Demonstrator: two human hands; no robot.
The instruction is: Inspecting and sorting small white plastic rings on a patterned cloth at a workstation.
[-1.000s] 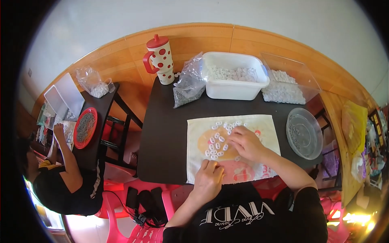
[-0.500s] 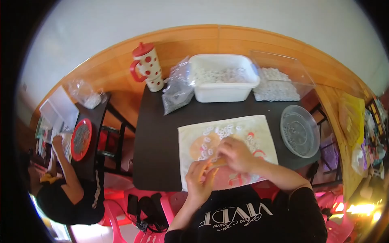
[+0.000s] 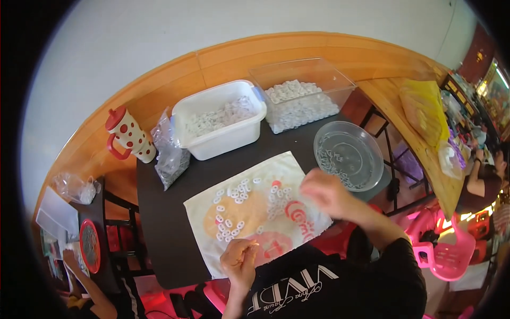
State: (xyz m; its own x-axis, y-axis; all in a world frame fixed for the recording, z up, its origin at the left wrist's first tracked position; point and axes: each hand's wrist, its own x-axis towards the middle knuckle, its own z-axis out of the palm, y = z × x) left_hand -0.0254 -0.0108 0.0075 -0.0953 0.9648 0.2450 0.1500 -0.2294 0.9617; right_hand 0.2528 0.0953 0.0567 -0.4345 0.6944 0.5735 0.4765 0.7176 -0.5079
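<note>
Cloth [image 3: 249, 208]: we see cream, with orange and pinkish-red printed patches.
Small pieces [image 3: 227, 223] on it: white.
Tub [image 3: 228, 143]: white, with blue handles [image 3: 258, 94].
Tumbler [image 3: 130, 135]: we make out cream with red dots; lid [image 3: 115, 117] red.
Table [image 3: 164, 234]: near-black.
Shirt [image 3: 345, 287]: black, white lettering.
Plate [image 3: 83, 252]: red.
Bag [image 3: 425, 109] at right: we find yellow.
Chair [image 3: 450, 260]: bright pink.
Wall [image 3: 159, 37]: pale bluish grey above orange-brown panelling [image 3: 228, 61].

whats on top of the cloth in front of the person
Small white pieces lie on the cloth, in loose groups on its left and right halves. The left hand covers part of its near edge; what is under the cloth cannot be seen.
</note>
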